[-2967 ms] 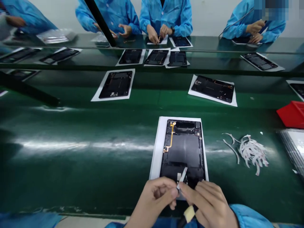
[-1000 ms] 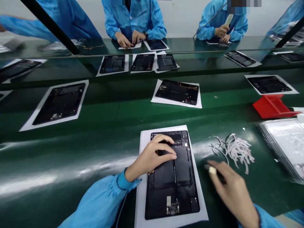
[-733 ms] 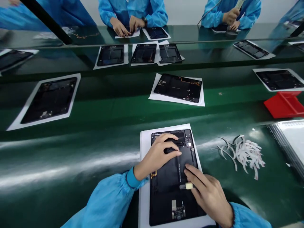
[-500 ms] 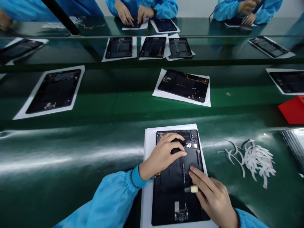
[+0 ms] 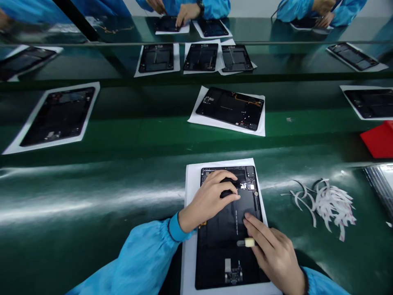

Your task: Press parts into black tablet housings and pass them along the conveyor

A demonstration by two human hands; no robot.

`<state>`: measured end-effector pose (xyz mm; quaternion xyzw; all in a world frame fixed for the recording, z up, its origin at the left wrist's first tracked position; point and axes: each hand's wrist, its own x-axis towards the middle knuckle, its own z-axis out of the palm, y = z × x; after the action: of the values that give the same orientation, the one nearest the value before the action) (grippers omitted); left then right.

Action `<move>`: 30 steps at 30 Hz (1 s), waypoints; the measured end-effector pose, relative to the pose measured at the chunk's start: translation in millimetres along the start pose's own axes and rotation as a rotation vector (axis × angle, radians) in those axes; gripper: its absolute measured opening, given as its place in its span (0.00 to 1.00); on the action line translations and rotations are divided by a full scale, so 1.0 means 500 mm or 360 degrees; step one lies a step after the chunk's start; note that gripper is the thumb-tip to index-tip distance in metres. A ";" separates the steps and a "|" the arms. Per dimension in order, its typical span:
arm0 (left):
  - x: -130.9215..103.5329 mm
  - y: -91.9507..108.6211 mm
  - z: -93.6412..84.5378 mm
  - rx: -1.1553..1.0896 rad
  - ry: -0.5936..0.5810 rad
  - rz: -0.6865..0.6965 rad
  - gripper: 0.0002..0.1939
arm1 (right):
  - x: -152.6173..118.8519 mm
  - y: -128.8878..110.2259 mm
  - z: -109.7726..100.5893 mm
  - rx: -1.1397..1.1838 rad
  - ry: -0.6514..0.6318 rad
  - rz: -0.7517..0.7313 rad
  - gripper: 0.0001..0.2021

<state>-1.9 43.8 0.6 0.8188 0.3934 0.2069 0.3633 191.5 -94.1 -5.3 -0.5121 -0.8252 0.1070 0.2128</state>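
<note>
An open black tablet housing (image 5: pixel 219 250) lies lengthwise before me on a sheet of white paper (image 5: pixel 192 188), its inner side up with small circuit parts showing. Across its upper half rests my left hand (image 5: pixel 207 200), fingers bent and spread apart, holding nothing I can see. My right hand (image 5: pixel 273 250) lies over the lower right side of the housing, index and middle fingertips near its middle. From under those fingers sticks out a small tool (image 5: pixel 245 242) with a cream-coloured band and a grey tip; the rest of it is hidden by the hand.
Right of the paper lies a heap of curled white strips (image 5: pixel 334 205). A red bin (image 5: pixel 379 139) and a clear-sided tray (image 5: pixel 379 186) stand at the right edge. Beyond, a green conveyor (image 5: pixel 147 131) carries more housings (image 5: pixel 230 108) on paper. Co-workers in blue sleeves sit opposite.
The housings on the nearer belt have shifted left, while those on the strip behind appear slightly further right. Both my hands stay nearly still. A co-worker's hand opposite has lifted away from a tablet.
</note>
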 end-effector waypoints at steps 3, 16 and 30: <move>-0.001 -0.004 0.003 0.0011 0.0009 0.0021 0.05 | -0.005 -0.014 -0.009 -0.0079 0.0009 -0.0042 0.19; -0.016 0.009 -0.002 -0.0623 0.0569 -0.0176 0.11 | 0.067 -0.039 0.010 -0.0444 -0.0233 -0.0014 0.33; 0.122 -0.207 -0.201 0.0299 0.1040 -0.0704 0.22 | -0.026 0.014 -0.077 -0.0149 -0.0052 0.0581 0.12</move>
<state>-78.9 180.1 -9.1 0.6352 0.6720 0.3362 0.1784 219.8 -104.3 22.8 -0.6609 -0.7260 0.1136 0.1523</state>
